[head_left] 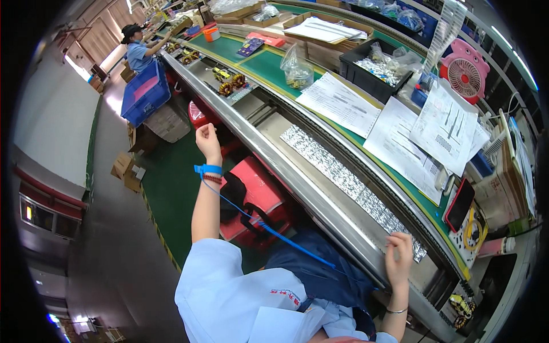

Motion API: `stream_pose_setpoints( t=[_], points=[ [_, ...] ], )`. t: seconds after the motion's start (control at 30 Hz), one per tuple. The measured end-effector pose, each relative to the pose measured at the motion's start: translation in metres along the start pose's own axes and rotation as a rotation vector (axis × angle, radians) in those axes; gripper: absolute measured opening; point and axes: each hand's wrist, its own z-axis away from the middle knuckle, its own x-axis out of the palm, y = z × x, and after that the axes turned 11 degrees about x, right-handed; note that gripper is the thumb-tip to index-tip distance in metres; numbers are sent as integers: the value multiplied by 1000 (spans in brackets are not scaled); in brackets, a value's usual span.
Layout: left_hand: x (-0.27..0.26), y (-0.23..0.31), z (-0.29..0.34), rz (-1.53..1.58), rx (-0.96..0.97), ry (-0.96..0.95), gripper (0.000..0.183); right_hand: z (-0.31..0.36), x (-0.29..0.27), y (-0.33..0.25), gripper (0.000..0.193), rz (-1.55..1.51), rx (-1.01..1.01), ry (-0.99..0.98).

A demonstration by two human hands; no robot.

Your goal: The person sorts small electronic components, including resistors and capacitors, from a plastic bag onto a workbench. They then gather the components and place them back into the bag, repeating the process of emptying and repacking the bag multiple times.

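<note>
Green worktop [264, 64] runs through a big workroom, with a long grey metal line [270, 128] beside it. A long, flat, shiny silver strip that looks like foil [350, 187] lies on the line. The right hand [398, 260] is by the strip's near end, with its fingers bent; one cannot tell if they touch or hold anything. The left hand [209, 142] is up beside the line, its fingers curled in close, with nothing seen in them. The strip looks thin, light and maybe slippery, and could crease easily. Its long edges seem best to hold.
</note>
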Motion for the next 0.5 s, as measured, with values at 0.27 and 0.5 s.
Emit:
stream_pose_setpoints(
  t=[0.27, 0.5],
  points=[
    [50, -50, -85, -396, 328, -309, 20, -6, 19, -10, 18, -8, 74, -81],
    [96, -44, -98, -998, 527, -528, 28, -7, 21, -4, 17, -2, 158, -75]
  ],
)
